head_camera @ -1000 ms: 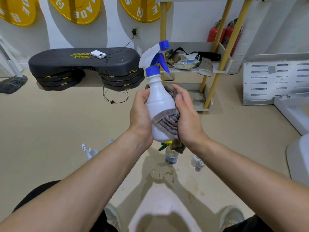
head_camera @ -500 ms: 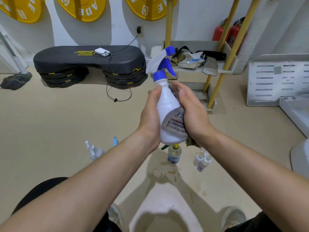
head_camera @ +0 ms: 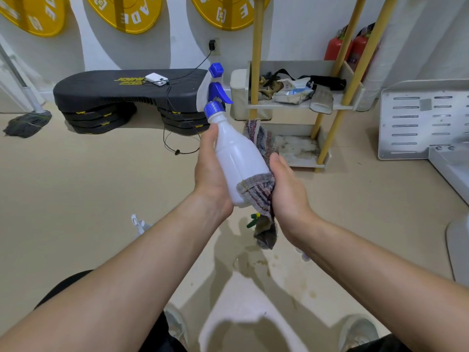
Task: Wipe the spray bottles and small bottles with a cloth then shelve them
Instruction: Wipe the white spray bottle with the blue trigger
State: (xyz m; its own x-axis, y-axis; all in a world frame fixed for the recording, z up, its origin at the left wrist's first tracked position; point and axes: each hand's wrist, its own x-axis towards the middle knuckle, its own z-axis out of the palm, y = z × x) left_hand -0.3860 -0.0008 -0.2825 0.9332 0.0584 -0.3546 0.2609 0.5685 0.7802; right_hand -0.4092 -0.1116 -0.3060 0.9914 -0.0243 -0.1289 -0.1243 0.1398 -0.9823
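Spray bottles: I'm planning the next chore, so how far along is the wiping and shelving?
Done: no bottle shows on the shelf. In hand: the left hand grips the white spray bottle while the right hand holds the cloth against its lower side. Left: shelving it, plus wiping a clear spray bottle and a green-topped bottle on the floor.

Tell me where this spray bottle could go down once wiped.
The bottom shelf between the yellow posts is bare, though stained. The shelf above is crowded with rags and a wipes packet. Floor before the black step platform is open; nearer you, bottles and a puddle crowd it.
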